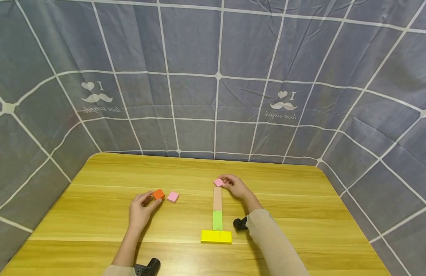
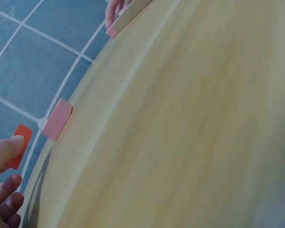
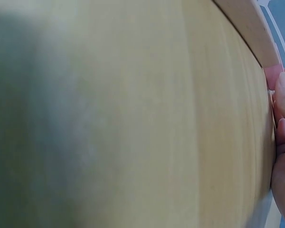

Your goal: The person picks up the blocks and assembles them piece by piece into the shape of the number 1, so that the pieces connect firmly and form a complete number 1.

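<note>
Where the table (image 1: 337,237) carries a yellow block (image 1: 216,237), tan block (image 1: 217,199) and green block (image 1: 217,220) in one line, the work looks partly done, with some placing probably left. The right hand (image 1: 235,186), nearly closed, pinches a pink block (image 1: 218,182) at the tan block's far end. The left hand (image 1: 140,212), half curled, pinches an orange block (image 1: 159,194), just beside a second pink block (image 1: 173,197) lying off the line.

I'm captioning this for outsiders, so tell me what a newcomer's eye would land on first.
Probably the bright yellow block, lying crosswise at the near end of the block row on the tabletop. Then the orange block pinched in the left grip, left of the row, and the pink block in the right grip at the row's far end.
</note>
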A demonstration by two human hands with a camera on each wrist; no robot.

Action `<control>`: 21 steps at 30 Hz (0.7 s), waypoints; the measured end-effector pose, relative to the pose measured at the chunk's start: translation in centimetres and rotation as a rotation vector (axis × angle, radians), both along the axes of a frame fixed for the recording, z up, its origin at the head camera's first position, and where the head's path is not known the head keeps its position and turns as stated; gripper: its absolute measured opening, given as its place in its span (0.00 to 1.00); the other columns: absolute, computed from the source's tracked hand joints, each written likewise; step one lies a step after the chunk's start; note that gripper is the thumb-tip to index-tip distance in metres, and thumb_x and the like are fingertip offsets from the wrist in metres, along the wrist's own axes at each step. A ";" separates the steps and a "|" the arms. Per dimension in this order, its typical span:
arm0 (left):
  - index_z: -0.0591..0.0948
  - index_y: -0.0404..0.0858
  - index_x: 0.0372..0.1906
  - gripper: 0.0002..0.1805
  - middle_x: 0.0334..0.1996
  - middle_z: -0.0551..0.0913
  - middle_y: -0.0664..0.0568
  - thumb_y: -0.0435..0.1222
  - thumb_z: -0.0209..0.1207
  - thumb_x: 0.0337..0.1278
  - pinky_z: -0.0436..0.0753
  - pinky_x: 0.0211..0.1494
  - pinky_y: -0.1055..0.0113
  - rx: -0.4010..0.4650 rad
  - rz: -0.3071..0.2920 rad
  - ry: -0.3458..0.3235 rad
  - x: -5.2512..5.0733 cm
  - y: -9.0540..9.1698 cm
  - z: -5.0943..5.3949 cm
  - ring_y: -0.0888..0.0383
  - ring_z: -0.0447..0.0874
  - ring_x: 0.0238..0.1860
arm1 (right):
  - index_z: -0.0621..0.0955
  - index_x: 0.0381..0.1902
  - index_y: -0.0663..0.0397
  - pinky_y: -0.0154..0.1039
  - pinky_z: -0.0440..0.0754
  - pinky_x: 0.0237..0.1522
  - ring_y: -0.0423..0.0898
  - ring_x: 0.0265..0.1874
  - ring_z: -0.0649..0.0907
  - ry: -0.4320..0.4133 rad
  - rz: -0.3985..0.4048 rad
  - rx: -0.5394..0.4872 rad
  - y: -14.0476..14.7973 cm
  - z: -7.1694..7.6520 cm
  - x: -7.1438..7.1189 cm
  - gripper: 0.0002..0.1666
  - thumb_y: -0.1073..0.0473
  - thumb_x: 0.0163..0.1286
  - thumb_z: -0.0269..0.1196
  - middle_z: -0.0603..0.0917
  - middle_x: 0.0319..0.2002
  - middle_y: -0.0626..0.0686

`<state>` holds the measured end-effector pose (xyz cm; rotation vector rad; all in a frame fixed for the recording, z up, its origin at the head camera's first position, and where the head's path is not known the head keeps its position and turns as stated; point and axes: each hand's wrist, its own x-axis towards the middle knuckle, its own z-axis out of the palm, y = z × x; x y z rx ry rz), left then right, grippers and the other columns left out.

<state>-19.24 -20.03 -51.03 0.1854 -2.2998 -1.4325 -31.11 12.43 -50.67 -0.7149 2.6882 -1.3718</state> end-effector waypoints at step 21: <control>0.81 0.28 0.43 0.21 0.33 0.78 0.41 0.30 0.69 0.39 0.76 0.36 0.71 0.039 -0.124 0.068 -2.7 6.2 1.0 0.50 0.75 0.35 | 0.77 0.50 0.62 0.35 0.71 0.37 0.44 0.33 0.72 -0.018 0.000 0.007 -0.1 -0.2 -0.2 0.17 0.69 0.63 0.58 0.75 0.35 0.55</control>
